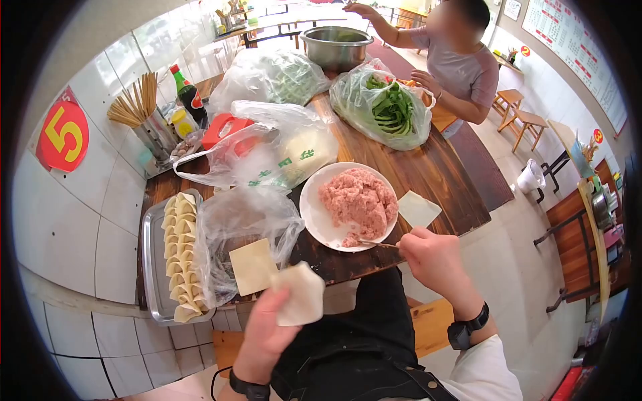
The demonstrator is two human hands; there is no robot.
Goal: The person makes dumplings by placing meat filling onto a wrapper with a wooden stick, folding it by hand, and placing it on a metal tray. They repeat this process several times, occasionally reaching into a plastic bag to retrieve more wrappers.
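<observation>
A pale square wonton wrapper (301,294) lies across the fingers of my left hand (264,327), held by the thumb at its edge. My right hand (431,257) is closed round a thin-handled utensil (380,243). Its far end is in a small lump of meat at the near rim of a white plate (319,224), so its kind is hidden. On that plate sits a mound of pink minced meat (358,197). Another square wrapper (253,266) rests on a clear plastic bag (244,214) just beyond my left hand. One more wrapper (418,209) lies right of the plate.
At left, a metal tray (155,294) holds several folded wontons (182,260). Behind are plastic bags (307,154), a bag of greens (388,110), a metal pot (336,48), a bottle (188,97) and chopsticks (137,100). Across the wooden table (441,174) sits another person (458,73).
</observation>
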